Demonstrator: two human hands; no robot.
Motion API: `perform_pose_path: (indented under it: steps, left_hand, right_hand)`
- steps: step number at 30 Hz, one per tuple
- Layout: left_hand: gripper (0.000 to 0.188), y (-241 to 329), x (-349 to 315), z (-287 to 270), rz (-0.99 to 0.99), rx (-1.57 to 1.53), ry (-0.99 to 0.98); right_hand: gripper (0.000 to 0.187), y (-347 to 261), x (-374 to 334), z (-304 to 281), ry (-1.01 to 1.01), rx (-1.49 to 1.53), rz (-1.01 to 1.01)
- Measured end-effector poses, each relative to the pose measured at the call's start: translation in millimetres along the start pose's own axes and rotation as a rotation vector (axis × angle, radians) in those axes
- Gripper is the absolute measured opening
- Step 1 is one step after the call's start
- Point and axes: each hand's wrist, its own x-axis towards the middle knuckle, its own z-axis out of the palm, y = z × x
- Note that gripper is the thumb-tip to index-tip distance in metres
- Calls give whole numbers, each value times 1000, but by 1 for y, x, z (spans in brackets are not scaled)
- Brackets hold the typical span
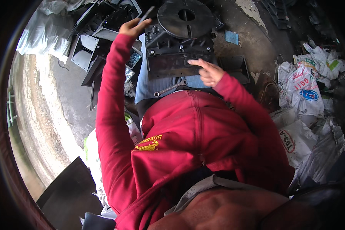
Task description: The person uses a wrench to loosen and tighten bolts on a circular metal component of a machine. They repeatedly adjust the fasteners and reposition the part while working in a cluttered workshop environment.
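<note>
My left hand (134, 28), raised at the upper left of the work, is closed on a slim grey metal bar-like tool (146, 14), its exact kind too unclear to tell. My right hand (210, 73) is over the near edge of a black metal assembly (168, 63), index finger stretched to the left and the other fingers curled; nothing shows in it. A row of bolts runs across the assembly. A black round disc (168, 17) with a centre hole and a slot sits at its far side. Across my lap lies a combination wrench (170, 88).
Black metal housings (86, 50) lie to the left, beside boxes of small shiny hardware (133, 59). White printed sacks (301, 86) are heaped at the right. A blue scrap (231, 37) lies on the floor. A dark panel (67, 195) stands at lower left.
</note>
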Motion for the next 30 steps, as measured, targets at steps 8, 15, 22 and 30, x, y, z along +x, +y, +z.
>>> perform_pose_path:
  steps: [8, 15, 22, 30]
  left_hand:
    - [31, -104, 129, 23, 214, 480, -534]
    - [26, -19, 61, 34, 134, 279, -261]
    - [23, 15, -132, -1, 332, -78, 355]
    - [38, 74, -155, 53, 613, 672, -40]
  right_hand:
    - [43, 3, 56, 18, 91, 401, -74]
    - [48, 9, 63, 0, -37, 414, -136]
    - [52, 15, 71, 5, -38, 345, -153]
    - [46, 10, 65, 21, 100, 271, -209]
